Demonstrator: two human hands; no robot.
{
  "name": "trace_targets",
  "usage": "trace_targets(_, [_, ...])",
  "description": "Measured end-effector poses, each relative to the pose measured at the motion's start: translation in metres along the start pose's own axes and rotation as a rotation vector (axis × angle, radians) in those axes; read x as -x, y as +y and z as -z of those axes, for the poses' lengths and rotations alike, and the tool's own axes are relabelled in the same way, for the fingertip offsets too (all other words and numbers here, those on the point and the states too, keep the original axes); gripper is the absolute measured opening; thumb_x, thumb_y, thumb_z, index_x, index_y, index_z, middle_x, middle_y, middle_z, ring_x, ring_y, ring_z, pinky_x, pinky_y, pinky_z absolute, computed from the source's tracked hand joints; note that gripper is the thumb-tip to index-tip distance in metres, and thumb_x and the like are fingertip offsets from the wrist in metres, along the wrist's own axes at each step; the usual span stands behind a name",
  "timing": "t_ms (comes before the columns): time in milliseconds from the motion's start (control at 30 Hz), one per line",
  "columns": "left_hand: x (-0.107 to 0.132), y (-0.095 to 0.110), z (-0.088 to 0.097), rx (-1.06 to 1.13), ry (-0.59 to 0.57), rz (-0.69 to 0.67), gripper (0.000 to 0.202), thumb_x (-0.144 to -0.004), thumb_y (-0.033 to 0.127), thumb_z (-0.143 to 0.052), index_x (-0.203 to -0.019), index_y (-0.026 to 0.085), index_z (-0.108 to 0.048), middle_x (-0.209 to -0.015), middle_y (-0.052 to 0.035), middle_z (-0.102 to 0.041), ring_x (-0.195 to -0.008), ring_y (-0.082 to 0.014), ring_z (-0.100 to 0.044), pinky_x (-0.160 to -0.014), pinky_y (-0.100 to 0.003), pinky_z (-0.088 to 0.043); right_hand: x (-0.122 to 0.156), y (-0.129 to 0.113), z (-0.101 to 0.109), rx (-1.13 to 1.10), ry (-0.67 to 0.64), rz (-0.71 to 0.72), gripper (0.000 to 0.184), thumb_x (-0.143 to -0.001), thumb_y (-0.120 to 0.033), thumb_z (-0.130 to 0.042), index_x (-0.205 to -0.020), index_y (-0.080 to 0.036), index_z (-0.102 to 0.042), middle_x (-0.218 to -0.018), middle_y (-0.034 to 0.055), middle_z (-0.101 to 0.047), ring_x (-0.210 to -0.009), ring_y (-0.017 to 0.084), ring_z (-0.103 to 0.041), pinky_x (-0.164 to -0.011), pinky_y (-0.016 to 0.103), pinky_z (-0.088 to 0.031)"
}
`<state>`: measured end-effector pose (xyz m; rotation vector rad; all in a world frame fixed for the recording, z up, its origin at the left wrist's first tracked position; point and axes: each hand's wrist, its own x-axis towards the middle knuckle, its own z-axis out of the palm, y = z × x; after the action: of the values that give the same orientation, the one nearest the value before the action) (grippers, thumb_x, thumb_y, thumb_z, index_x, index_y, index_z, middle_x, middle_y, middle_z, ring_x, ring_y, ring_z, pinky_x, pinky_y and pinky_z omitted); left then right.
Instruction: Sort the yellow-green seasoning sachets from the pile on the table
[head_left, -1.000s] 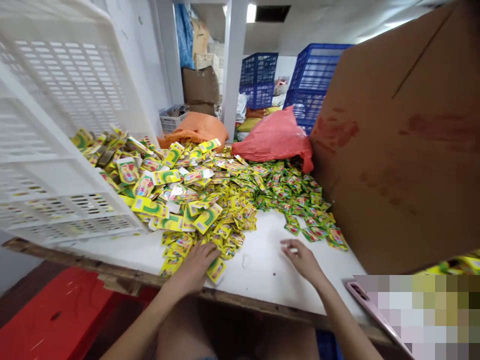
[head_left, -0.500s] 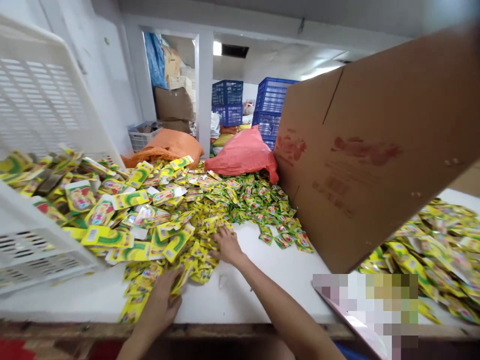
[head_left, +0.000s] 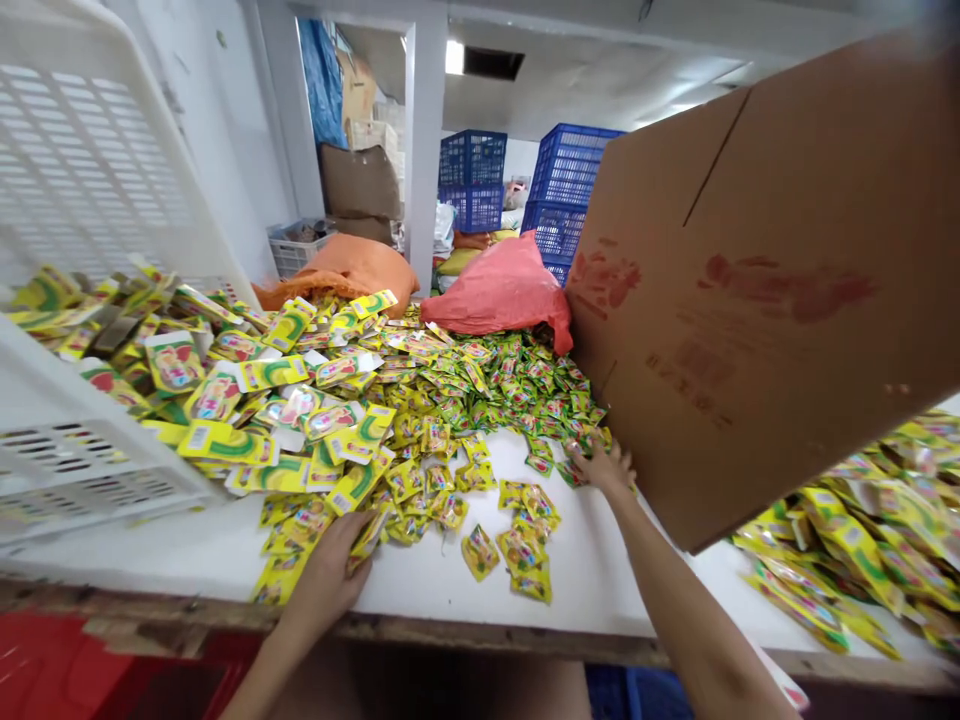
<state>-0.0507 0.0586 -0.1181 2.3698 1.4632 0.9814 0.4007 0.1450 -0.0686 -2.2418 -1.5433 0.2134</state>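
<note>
My left hand (head_left: 334,568) is curled near the table's front edge, its fingers closed on a small yellow packet (head_left: 366,542). Beside it lie yellow sachets (head_left: 289,545) and flat yellow-green printed boxes (head_left: 229,443). My right hand (head_left: 604,466) reaches out to the right, fingers apart, touching green sachets (head_left: 571,472) close to the cardboard carton. Between my hands, a few loose yellow sachets (head_left: 525,548) rest on the white tabletop (head_left: 480,610). Farther back spreads a heap of green sachets (head_left: 517,375).
A tipped white crate (head_left: 97,490) spills boxes at left. The big cardboard carton (head_left: 750,300) leans at right, with another packet pile (head_left: 862,540) past it. An orange sack (head_left: 360,262) and a red sack (head_left: 499,285) lie behind; blue crates (head_left: 566,180) are stacked beyond.
My right hand has moved right from the yellow sachets to the green ones by the carton. Several yellow sachets now lie spread on the white surface. My left hand stays low at left.
</note>
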Motion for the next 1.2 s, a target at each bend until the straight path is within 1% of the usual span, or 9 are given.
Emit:
trace_targets(67, [0.0,0.002,0.001,0.028,0.005,0.017,0.043,-0.075,0.018,-0.048,-0.118,0.02,-0.047,-0.116,-0.0103,-0.056,-0.11,-0.0243,-0.051,-0.093,-0.039,-0.042,0.009,0.009,-0.013,0.016,0.001,-0.056,0.064,-0.074,-0.055,-0.047,-0.12,-0.012,-0.05,-0.133,0.0258,-0.032,-0.124,0.047,-0.018,-0.085,0.072,-0.011])
trace_targets(200, [-0.001,0.006,0.002,0.139,0.052,0.102,0.036,-0.076,0.024,-0.051,-0.112,0.019,-0.051,-0.113,-0.0097,-0.058,-0.107,-0.0247,-0.053,-0.092,-0.039,-0.043,0.047,0.012,-0.036,-0.004,-0.073,0.061,0.051,-0.068,-0.051,-0.056,-0.111,-0.023,-0.058,-0.131,0.0131,-0.041,-0.126,0.038,-0.026,-0.096,0.059,-0.018])
trace_targets(400, [0.001,0.031,0.0,0.533,0.131,0.444,0.039,-0.075,0.035,-0.056,-0.106,0.011,-0.054,-0.097,-0.0112,-0.067,-0.091,-0.0241,-0.063,-0.083,-0.036,-0.049,0.068,0.021,-0.01,-0.133,-0.135,0.283,0.039,-0.085,-0.043,-0.035,-0.111,-0.023,-0.056,-0.115,0.0045,-0.058,-0.101,0.018,-0.055,-0.086,0.03,-0.042])
trace_targets(633, [-0.004,0.073,-0.03,0.828,0.11,0.547,0.038,-0.069,0.035,-0.062,-0.098,0.01,-0.06,-0.094,-0.0125,-0.069,-0.089,-0.0245,-0.064,-0.081,-0.034,-0.05,0.058,0.017,-0.022,-0.014,-0.14,0.338,0.035,-0.075,-0.028,-0.051,-0.108,-0.024,-0.059,-0.113,0.005,-0.059,-0.101,0.024,-0.052,-0.083,0.036,-0.039])
trace_targets(733, [-0.001,0.074,-0.037,0.85,0.034,0.533,0.036,-0.07,0.035,-0.063,-0.096,0.011,-0.061,-0.093,-0.0122,-0.069,-0.089,-0.0242,-0.064,-0.083,-0.034,-0.049,0.059,0.007,-0.029,0.038,-0.199,0.378,0.052,-0.065,-0.02,-0.059,-0.115,-0.031,-0.055,-0.112,0.0027,-0.059,-0.1,0.024,-0.05,-0.08,0.034,-0.038])
trace_targets(833, [0.002,0.069,-0.038,0.858,0.046,0.565,0.039,-0.07,0.035,-0.062,-0.1,0.01,-0.059,-0.095,-0.0138,-0.068,-0.089,-0.025,-0.064,-0.083,-0.036,-0.049,0.057,0.003,-0.02,0.071,-0.216,0.369,0.036,-0.061,-0.016,-0.061,-0.096,-0.025,-0.065,-0.094,0.0054,-0.063,-0.091,0.024,-0.053,-0.076,0.032,-0.035])
trace_targets(933, [0.002,0.066,-0.037,0.877,0.066,0.596,0.042,-0.071,0.035,-0.062,-0.103,0.009,-0.057,-0.096,-0.015,-0.068,-0.09,-0.0257,-0.064,-0.083,-0.038,-0.049,0.05,0.001,-0.001,0.075,-0.199,0.32,0.008,-0.064,-0.022,-0.06,-0.07,-0.02,-0.065,-0.073,0.0047,-0.062,-0.078,0.022,-0.055,-0.069,0.03,-0.035])
trace_targets(1033, [0.0,0.069,-0.037,0.888,0.058,0.587,0.041,-0.069,0.034,-0.064,-0.101,0.009,-0.057,-0.096,-0.0144,-0.068,-0.091,-0.0255,-0.063,-0.084,-0.038,-0.048,0.043,-0.012,0.005,0.025,-0.196,0.272,0.024,-0.072,-0.039,-0.053,-0.063,-0.018,-0.06,-0.061,0.0024,-0.059,-0.064,0.019,-0.053,-0.059,0.026,-0.034])
trace_targets(1200, [-0.002,0.075,-0.034,0.951,-0.003,0.589,0.038,-0.068,0.033,-0.065,-0.098,0.01,-0.057,-0.093,-0.0126,-0.068,-0.087,-0.0232,-0.064,-0.08,-0.034,-0.049,0.049,-0.055,-0.035,-0.109,-0.253,0.251,0.028,-0.068,-0.042,-0.057,-0.056,-0.018,-0.056,-0.052,-0.001,-0.054,-0.055,0.015,-0.052,-0.055,0.025,-0.035])
